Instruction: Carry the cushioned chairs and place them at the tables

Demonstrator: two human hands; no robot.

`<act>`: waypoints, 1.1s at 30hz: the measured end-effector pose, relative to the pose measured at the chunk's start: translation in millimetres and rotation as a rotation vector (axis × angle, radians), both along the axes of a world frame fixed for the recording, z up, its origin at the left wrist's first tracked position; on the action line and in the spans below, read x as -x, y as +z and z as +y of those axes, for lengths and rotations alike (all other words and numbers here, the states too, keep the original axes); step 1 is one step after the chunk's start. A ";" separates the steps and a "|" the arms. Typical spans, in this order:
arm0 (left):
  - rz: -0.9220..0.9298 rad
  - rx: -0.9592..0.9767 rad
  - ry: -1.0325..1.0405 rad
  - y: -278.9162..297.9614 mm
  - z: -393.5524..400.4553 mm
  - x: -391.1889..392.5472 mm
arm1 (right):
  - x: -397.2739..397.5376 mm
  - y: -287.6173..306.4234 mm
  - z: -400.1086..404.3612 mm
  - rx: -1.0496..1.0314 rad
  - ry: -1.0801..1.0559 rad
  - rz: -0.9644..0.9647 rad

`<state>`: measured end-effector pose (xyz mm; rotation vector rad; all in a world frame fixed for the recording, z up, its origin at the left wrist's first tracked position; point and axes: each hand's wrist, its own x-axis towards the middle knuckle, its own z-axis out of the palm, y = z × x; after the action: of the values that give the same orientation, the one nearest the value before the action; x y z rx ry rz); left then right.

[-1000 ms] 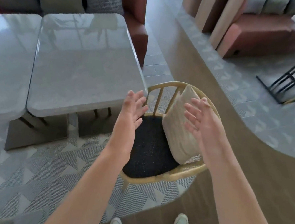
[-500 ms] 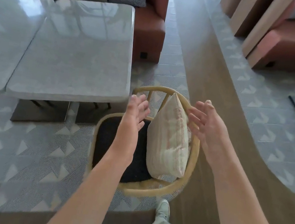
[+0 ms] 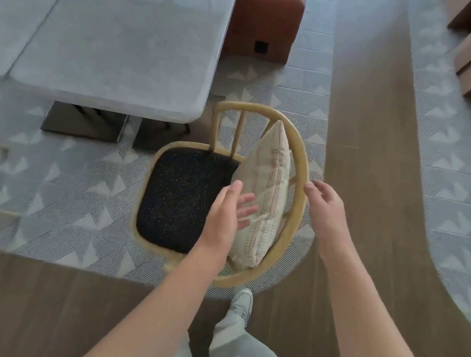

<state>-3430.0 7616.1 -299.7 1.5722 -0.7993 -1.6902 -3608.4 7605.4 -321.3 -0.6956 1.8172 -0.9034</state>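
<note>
**Hands lowered to chair; grip not yet confirmed**

Since the earlier frame both hands had dropped from above the chair to its level. The left hand (image 3: pixel 227 208) was spread, fingers loosely open over the pillow (image 3: pixel 262 195), gripping nothing. The right hand (image 3: pixel 324 207) was open at the outside of the curved backrest (image 3: pixel 299 170); contact with the rail could not be confirmed. The chair (image 3: pixel 184 197) stood on the patterned carpet (image 3: pixel 71 182), beside the near corner of the table (image 3: pixel 131 45), not tucked under it.

Risks, as judged: the pillow leaned loose against the backrest and could slide off if the chair were tilted. A one-sided hold might swing a leg into the table base (image 3: pixel 84 125).

Count: one chair in full view, one pillow, two tables abutting, two hands.
</note>
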 end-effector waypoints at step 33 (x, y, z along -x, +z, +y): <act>0.355 -0.816 0.885 -155.2 86.5 -7.4 | 29.2 -129.0 -30.0 -0.170 -0.069 -0.067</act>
<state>-3422.6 7702.5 -454.9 1.6435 0.7875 -1.5473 -3637.6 7575.4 -450.2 -0.4934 1.8422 -0.7964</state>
